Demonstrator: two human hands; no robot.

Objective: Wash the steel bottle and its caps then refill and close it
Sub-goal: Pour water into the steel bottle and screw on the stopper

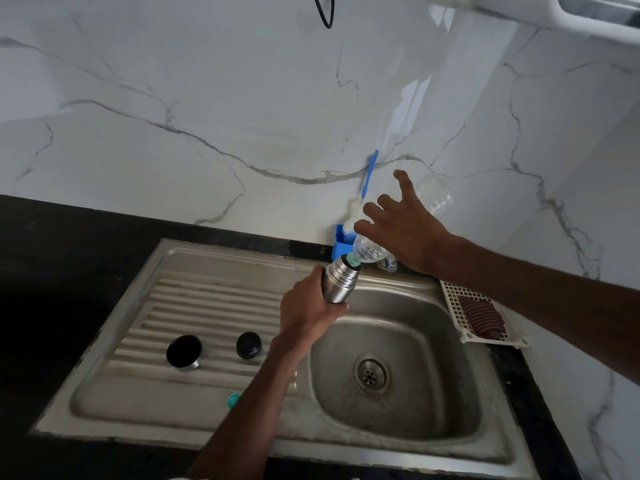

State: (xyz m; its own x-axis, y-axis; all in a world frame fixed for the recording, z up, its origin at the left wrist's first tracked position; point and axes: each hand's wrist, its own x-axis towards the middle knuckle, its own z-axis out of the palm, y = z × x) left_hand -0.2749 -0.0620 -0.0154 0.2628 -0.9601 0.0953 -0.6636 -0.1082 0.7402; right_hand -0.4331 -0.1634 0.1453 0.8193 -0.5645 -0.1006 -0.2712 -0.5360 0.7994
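My left hand [304,313] grips the steel bottle [337,284] by its lower body and holds it tilted over the sink basin [433,341]. My right hand [405,230] holds a clear plastic bottle [372,251] tipped down, with its teal-ringed neck in the steel bottle's open mouth. The fingers of that hand are spread over the plastic bottle's middle. Its base [438,197] sticks out behind the hand. On the ribbed drainboard [207,299] lie a steel outer cap [184,351] and a black inner cap [248,345].
A small teal cap [233,400] lies on the drainboard beside my left forearm. A blue-handled bottle brush [369,178] stands in a blue holder [341,242] against the marble wall. A white rack [450,292] with a dark cloth [481,317] sits right of the sink.
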